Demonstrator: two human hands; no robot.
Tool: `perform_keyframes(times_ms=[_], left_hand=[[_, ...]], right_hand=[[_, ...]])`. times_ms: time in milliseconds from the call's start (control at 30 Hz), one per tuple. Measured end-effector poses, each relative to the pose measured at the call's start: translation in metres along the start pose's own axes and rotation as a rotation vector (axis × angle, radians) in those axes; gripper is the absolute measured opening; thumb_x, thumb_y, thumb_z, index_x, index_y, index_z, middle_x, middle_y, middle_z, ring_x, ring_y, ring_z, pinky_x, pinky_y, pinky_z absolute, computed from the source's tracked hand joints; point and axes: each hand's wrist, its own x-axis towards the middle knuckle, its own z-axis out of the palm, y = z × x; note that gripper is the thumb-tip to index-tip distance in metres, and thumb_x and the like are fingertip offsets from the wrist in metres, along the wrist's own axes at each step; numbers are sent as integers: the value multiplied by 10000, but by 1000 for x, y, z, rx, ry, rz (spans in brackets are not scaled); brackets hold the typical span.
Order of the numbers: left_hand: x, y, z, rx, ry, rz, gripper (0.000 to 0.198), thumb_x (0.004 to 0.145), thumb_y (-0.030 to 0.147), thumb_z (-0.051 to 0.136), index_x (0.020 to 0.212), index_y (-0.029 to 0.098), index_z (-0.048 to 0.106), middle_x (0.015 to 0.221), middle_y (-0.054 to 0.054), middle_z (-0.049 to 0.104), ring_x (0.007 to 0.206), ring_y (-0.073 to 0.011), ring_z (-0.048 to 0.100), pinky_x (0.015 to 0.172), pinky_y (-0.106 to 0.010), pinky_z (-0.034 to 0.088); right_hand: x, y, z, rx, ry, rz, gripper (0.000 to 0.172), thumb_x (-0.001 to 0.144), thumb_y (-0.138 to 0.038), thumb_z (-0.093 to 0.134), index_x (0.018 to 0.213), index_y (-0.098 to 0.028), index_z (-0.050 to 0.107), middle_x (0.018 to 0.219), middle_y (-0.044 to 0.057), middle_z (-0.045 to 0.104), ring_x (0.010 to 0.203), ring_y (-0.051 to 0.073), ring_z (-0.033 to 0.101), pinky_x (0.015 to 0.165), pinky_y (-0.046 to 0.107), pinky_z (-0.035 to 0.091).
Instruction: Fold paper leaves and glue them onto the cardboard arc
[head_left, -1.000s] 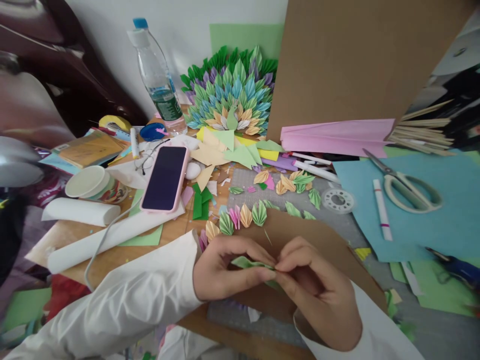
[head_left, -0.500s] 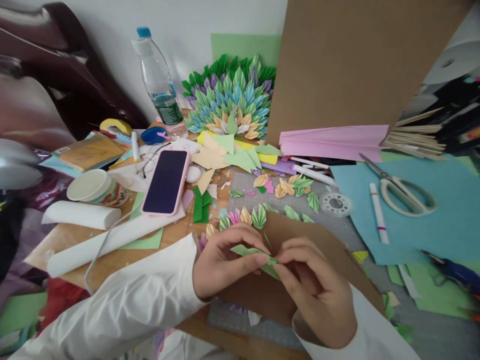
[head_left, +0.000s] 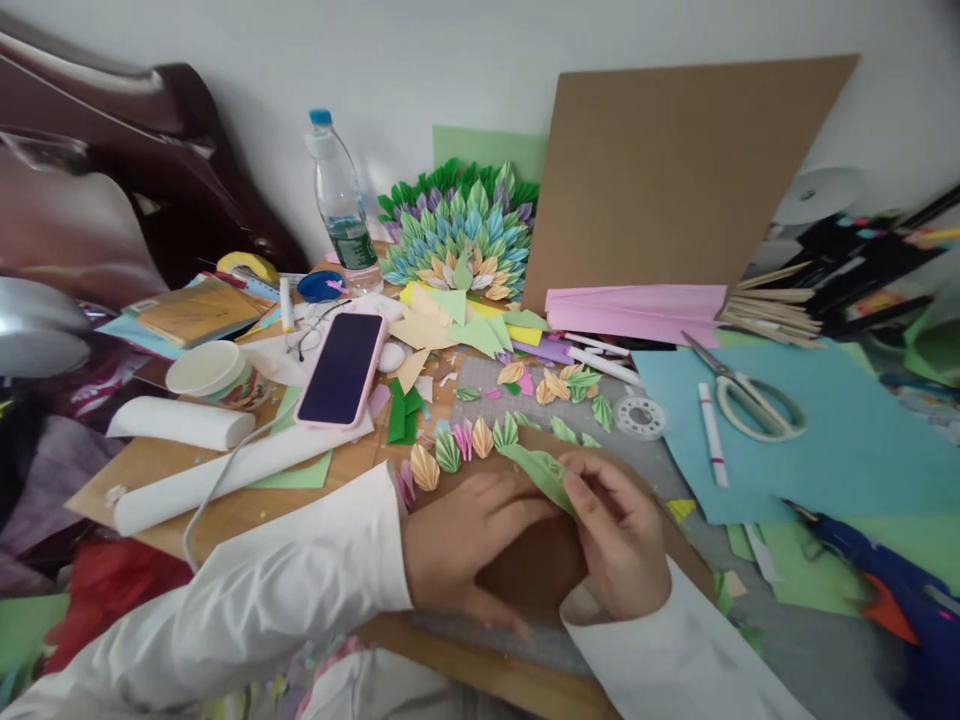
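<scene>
Pinching leaf (head_left: 544,470) with right hand (head_left: 619,545), centre frame; pressing card (head_left: 536,570) with spread left hand (head_left: 465,545). Done: row (head_left: 465,445) on card's upper edge. Seemingly left: remaining edge.

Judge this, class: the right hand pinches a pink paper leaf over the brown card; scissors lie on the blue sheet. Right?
No: the head view shows a green paper leaf. The right hand pinches it over the brown card; scissors lie on the blue sheet.
</scene>
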Motion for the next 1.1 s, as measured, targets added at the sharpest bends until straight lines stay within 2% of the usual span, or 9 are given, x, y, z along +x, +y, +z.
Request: perform_keyframes(times_ms=[133,267,400,567,667,767,900,1000,1100], left_hand=[[-8,-3,2,370,-196,93,639,846,567,556,1293,114,501,1437,-242,445,1361,-388,355,1139,-591,172],[-15,-2,5,527,-182,76,477,910,462,519,1257,136,537,1424,-182,489,1341,-353,402,1134,-552,231],[-14,-6,5,569,-161,28,495,889,446,568,1289,157,526,1407,-164,513,1327,-359,423,1117,-557,274],[-9,-2,-14,237,-98,-45,479,825,404,662,1228,162,573,1345,-186,557,1276,-368,478,1094,-552,321],[-4,2,-31,-52,138,-200,468,777,407,718,1148,156,585,1142,-157,647,1069,-293,610,960,-454,472],[5,-3,-40,-136,327,-284,438,846,410,650,1173,156,506,1021,-112,639,914,-209,643,838,-375,531],[17,-19,-33,-284,403,-260,535,825,367,690,1257,179,437,1058,-102,617,893,-181,663,777,-316,556],[19,-25,-23,-362,394,-223,373,805,351,713,1090,145,588,1043,-113,642,940,-202,658,786,-302,564],[14,-25,-18,-422,402,-230,252,870,348,637,944,108,656,919,-110,677,794,-169,674,727,-279,575]], right_hand=[[1,8,0,15,43,-14,207,850,-389,670,898,-188,661,888,61,667,851,202,628,768,337,523],[2,9,4,-1,54,-46,238,832,-407,679,885,-175,679,846,65,685,807,211,645,742,347,538],[7,-1,8,-56,33,-125,269,810,-432,683,827,-163,687,792,67,699,745,220,659,691,340,554],[16,-24,9,-168,-42,-284,221,826,-385,656,767,-173,661,736,50,682,688,199,644,634,299,549],[23,-31,8,-251,-78,-390,171,839,-332,640,754,-184,641,745,44,659,708,193,627,623,284,529],[32,-32,8,-335,-82,-491,146,867,-299,605,767,-194,625,769,44,627,740,193,602,650,297,507],[38,-26,10,-439,-83,-601,135,905,-249,557,790,-206,614,803,50,606,783,202,588,702,329,492],[36,-21,11,-507,-111,-659,136,901,-215,557,792,-212,639,806,51,614,795,210,594,720,343,487],[31,-18,10,-553,-143,-689,122,891,-179,565,820,-217,656,807,49,624,785,207,597,710,342,485]])
